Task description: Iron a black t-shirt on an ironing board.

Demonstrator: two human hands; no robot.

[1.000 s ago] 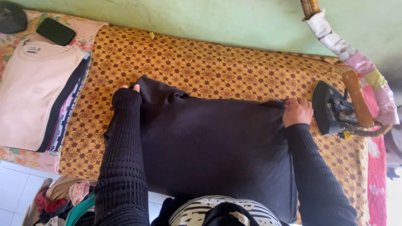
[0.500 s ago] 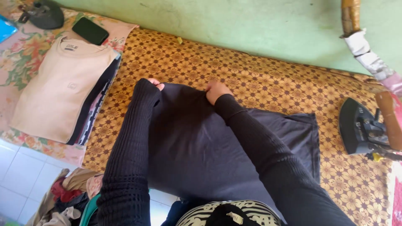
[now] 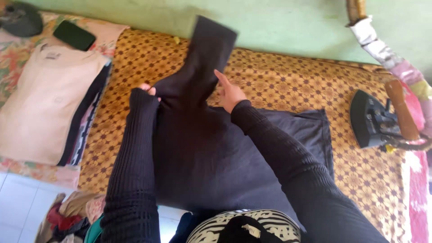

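Observation:
A black garment (image 3: 234, 153) lies spread on the brown patterned cloth (image 3: 279, 90) of the ironing surface. One black sleeve (image 3: 204, 58) of it is lifted and blurred above the cloth, pointing toward the green wall. My left hand (image 3: 147, 88) grips the garment at the base of that sleeve; only its fingertips show past my dark knitted cuff. Just right of the sleeve, my right hand (image 3: 228, 92) has its fingers apart and its palm toward the sleeve, touching or nearly touching its edge.
A black iron (image 3: 375, 119) with a wooden handle stands at the right edge. A stack of folded clothes (image 3: 49, 99) topped by a beige one lies at the left, with a dark phone (image 3: 74, 35) behind it. A pile of clothes (image 3: 67, 216) sits below on the floor.
My right hand has come from the garment's right edge to its left shoulder. The sleeve, flat before, is now flung up away from me.

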